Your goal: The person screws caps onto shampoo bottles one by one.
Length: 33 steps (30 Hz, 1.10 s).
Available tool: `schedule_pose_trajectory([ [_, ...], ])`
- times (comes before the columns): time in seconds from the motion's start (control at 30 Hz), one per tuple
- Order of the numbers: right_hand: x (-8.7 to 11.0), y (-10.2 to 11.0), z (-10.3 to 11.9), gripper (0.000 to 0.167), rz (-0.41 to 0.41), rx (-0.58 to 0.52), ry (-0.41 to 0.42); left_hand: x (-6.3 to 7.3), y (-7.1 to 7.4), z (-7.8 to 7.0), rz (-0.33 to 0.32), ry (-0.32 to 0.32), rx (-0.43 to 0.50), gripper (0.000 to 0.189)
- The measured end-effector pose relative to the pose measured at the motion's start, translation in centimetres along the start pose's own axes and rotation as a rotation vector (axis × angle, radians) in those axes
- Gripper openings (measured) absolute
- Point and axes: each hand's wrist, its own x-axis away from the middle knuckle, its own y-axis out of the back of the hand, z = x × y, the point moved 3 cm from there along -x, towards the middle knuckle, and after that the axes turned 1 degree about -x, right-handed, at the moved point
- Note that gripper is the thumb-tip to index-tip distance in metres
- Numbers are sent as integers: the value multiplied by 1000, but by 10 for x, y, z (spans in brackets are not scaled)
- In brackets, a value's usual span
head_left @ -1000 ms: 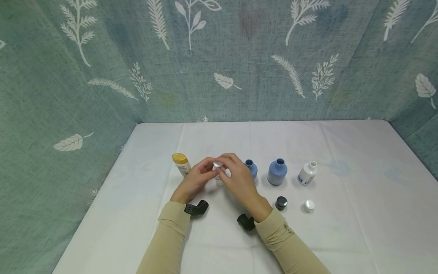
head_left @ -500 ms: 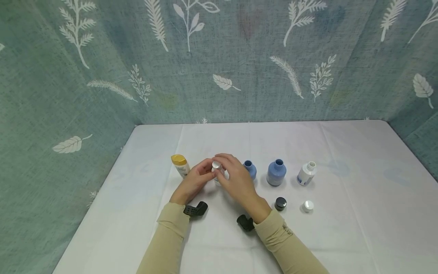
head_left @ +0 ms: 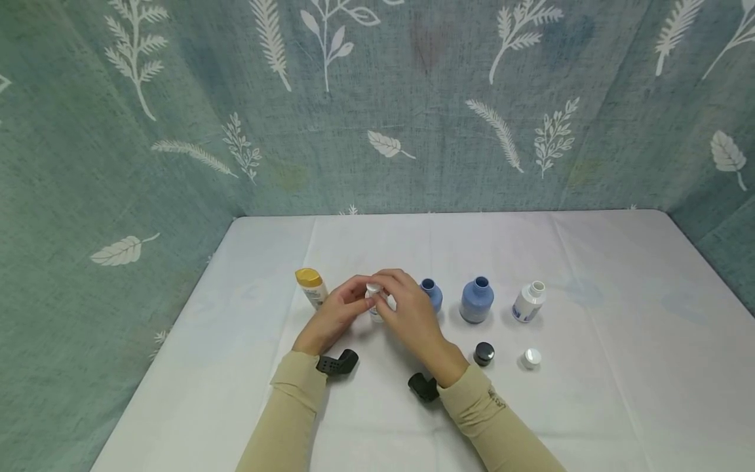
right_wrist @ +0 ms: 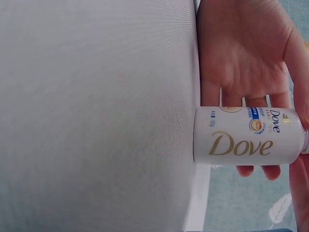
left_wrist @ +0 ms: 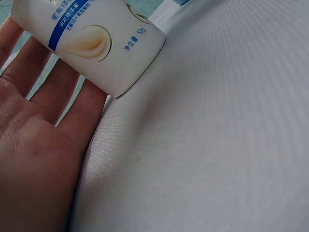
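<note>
A small white Dove bottle (right_wrist: 246,140) with a white cap (head_left: 373,288) stands upright on the table between both hands. My left hand (head_left: 335,316) holds it, fingers behind the body and thumb near the neck. From above, my right hand (head_left: 413,320) pinches the cap between thumb and fingers. In the left wrist view, the fingers of the left hand (left_wrist: 43,111) lie along the back of the labelled bottle (left_wrist: 91,48). The right fingertips are largely hidden in the right wrist view.
A yellow-capped bottle (head_left: 311,288) stands just left of the hands. To the right are uncapped bottles: a blue one (head_left: 434,296) partly behind the right hand, another blue one (head_left: 476,303) and a white one (head_left: 528,303). A black cap (head_left: 484,354) and a white cap (head_left: 531,358) lie in front.
The right fingers have shifted slightly about the cap, whose top showed more half a second ago. Both hands and the bottle stay in place; the head view has tilted a little.
</note>
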Motion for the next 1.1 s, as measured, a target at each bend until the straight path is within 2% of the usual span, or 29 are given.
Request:
schedule_pose_trajectory([
  [0.2, -1, 0, -1, 25, -3, -8, -7, -1, 1, 0, 9, -6, 18, 34],
  [0.27, -2, 0, -1, 25, -3, -8, -9, -4, 3, 5, 6, -9, 16, 34],
  [0.53, -1, -1, -1, 24, 2, 3, -11, 0, -1, -4, 2, -2, 9, 33],
  [0.93, -1, 0, 0, 26, 8, -5, 10, -7, 8, 16, 0, -5, 33, 37],
  [1.1, -1, 0, 0, 24, 4, -13, -38, -7, 8, 18, -6, 0, 35, 37],
])
